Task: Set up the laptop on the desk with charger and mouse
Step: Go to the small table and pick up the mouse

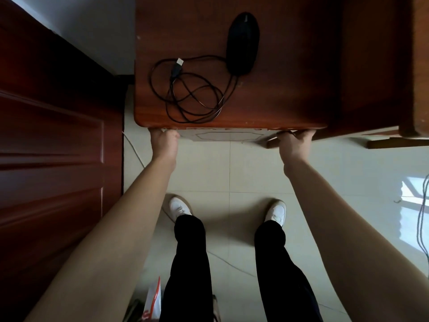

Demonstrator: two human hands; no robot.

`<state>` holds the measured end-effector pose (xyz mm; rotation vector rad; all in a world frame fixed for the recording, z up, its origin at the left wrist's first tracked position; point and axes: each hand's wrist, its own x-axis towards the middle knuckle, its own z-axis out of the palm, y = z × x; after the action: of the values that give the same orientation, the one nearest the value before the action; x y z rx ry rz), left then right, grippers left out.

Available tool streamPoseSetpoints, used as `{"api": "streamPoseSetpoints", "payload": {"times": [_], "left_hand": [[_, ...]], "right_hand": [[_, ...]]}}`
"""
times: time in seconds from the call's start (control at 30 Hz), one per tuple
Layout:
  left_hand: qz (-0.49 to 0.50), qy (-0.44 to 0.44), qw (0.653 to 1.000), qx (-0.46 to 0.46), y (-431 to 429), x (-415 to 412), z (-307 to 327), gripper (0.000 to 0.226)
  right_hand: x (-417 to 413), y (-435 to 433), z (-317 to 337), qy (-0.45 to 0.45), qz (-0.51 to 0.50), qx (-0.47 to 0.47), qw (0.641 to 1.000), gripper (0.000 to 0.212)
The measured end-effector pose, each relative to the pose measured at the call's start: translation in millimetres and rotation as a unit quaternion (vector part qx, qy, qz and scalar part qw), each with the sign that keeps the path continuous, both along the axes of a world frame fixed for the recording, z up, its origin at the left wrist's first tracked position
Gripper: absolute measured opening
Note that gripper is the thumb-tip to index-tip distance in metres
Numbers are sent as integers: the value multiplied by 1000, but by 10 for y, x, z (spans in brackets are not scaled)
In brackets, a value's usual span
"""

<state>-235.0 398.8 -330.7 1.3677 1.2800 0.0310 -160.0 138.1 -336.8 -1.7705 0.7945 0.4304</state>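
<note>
A black mouse [242, 43] lies on the reddish wooden desk [290, 89], toward the back. Its black cable [192, 96] is coiled loosely in front of it, with the USB plug [179, 62] lying free on the desk top. Just under the desk's front edge a pale panel [222, 135] with a decorative outline shows. My left hand [164, 141] curls around its left end and my right hand [294, 142] around its right end. The fingertips are hidden beneath the desk edge. No laptop or charger is in view.
A dark red door [51, 159] stands at the left. My legs and white shoes [178, 208] are on the pale tiled floor. A thin white cable [132, 145] runs along the floor by the desk. A white and orange bag [153, 300] lies near my feet.
</note>
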Motion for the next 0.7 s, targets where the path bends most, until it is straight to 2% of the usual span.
{"api": "streamPoseSetpoints", "payload": {"times": [0.13,0.27,0.33,0.4,0.5,0.63,0.7], "left_hand": [[-8,-6,1000,12,-84,15,-34,59],[-32,-1,998,50,-99,-55,-44,73],[-46,30,996,74,-86,-140,-61,70],[-51,52,994,87,-134,-259,-30,67],[-38,61,993,88,-263,-505,21,65],[-2,57,996,64,-416,-845,38,66],[23,57,997,45,-459,-893,65,65]], "right_hand": [[45,-35,-17,7,7,-26,1000,46],[-26,-51,-12,-7,17,-73,997,42],[-146,-60,4,-28,20,-79,996,51],[-327,-57,38,-31,21,-69,997,73],[-650,-86,129,-21,5,-51,998,80],[-907,-185,103,7,-53,51,997,94],[-937,-213,88,24,-69,71,995,105]]}}
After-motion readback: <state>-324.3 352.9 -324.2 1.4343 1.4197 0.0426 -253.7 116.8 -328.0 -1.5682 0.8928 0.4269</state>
